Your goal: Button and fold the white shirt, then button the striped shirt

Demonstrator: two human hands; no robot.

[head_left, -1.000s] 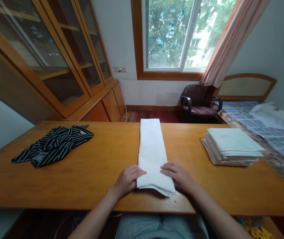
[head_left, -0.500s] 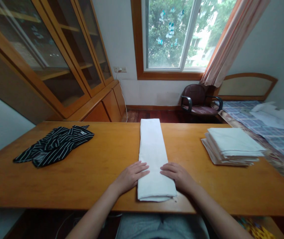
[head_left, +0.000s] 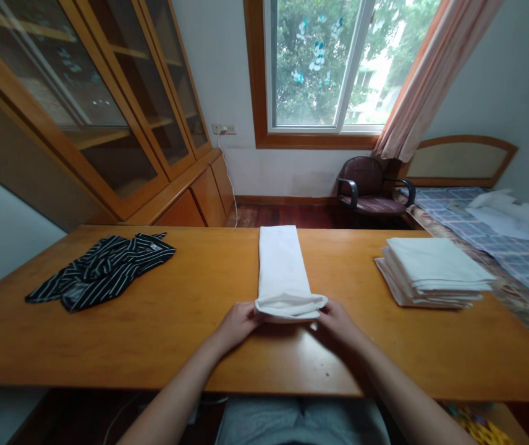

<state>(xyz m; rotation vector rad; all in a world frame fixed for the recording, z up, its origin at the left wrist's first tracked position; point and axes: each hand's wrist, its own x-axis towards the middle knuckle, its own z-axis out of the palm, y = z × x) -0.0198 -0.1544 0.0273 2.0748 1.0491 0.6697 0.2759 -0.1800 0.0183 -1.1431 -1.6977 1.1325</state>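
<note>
A long folded white cloth (head_left: 283, 262) lies lengthwise on the wooden table (head_left: 153, 346), its far end close to the back edge. Its near end is raised and curls up over the rest of the strip. My left hand (head_left: 239, 324) grips the left corner of that lifted end, fingers partly tucked beneath it. At the right corner, my right hand (head_left: 337, 322) holds it the same way. Both hands are closed on the cloth, with the fingertips hidden under the fabric.
A stack of folded white cloths (head_left: 435, 272) sits at the table's right. On the left lies a crumpled black-and-white striped garment (head_left: 107, 269). Beyond the table are a glass-door cabinet (head_left: 120, 105), a dark red armchair (head_left: 369, 185) and a bed (head_left: 473, 210).
My hands, earlier flat on the cloth's sides, now grip its near end. That end has come up off the table and moved away from me, folding over the strip.
</note>
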